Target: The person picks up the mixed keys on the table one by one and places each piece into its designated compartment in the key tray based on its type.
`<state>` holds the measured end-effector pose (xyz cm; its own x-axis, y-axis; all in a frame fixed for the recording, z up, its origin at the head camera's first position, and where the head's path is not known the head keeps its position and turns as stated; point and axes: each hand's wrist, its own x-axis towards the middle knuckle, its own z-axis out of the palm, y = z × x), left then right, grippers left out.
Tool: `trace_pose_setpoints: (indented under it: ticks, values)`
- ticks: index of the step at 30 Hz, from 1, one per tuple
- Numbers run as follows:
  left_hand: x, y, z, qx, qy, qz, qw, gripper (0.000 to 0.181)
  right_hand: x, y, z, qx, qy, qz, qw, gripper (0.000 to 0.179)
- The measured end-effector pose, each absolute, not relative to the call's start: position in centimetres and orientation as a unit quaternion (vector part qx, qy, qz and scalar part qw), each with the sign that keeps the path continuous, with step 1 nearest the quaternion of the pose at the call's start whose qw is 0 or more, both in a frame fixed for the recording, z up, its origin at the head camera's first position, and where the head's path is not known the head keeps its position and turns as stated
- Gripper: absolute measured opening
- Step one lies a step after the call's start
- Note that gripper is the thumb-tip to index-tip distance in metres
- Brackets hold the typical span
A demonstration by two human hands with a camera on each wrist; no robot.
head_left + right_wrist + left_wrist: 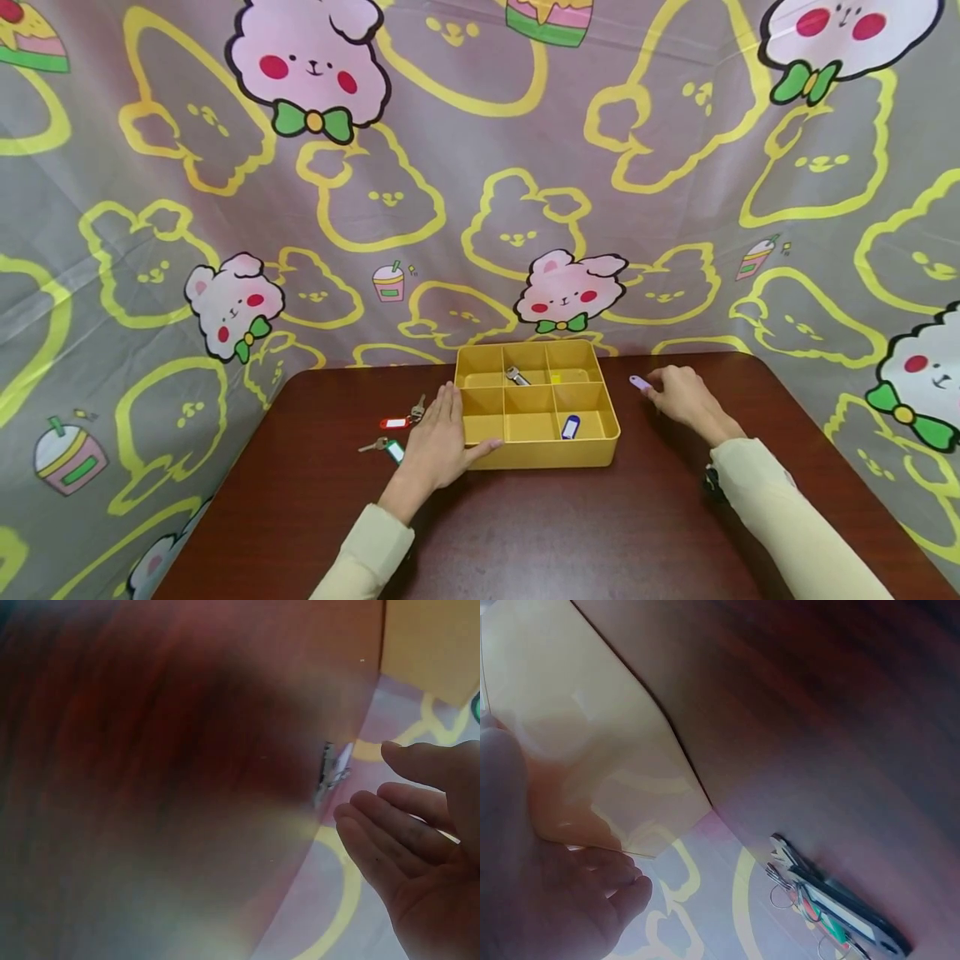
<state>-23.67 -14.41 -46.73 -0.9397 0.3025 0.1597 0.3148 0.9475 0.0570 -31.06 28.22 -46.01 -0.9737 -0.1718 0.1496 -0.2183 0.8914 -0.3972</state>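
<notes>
A yellow box (540,454) with several compartments stands on the table. My left hand (437,435) rests against its left side, fingers straight along the wall and thumb at the front rim. On the right, my right hand (684,400) reaches toward a key with a lilac tag (640,382); in the right wrist view, that lilac tag (343,761) lies just beyond my parted thumb and fingers. A blue key tag (571,427) lies in the front right compartment. The back middle one holds a silver metal piece (517,377), and a small yellow item (556,379) shows in the back right.
Left of the box lie a key with a red tag (394,423) and a key with a green tag (394,451), close to my left hand. The dark wooden table (540,533) backs onto a patterned cloth (450,208) that also runs along both sides.
</notes>
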Motion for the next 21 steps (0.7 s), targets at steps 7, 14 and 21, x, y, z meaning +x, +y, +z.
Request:
trace_pose_setpoints:
  ticks: [7, 14, 21]
  values:
    - [-23.6, -14.2, -46.7, -0.159, -0.983, -0.041, 0.078, 0.122, -31.0, 28.8, -46.7, 0.098, -0.972, 0.202, 0.065, 0.030]
    - [-23.7, -14.2, -46.7, -0.159, -0.983, -0.035, 0.080, 0.121, -31.4, 29.1, -47.4, 0.105, -0.973, 0.199, 0.052, 0.019]
    - [-23.5, -14.3, -46.5, -0.162, -0.983, -0.033, 0.082, 0.120, -31.6, 29.0, -47.7, 0.107, -0.974, 0.191, 0.058, 0.019]
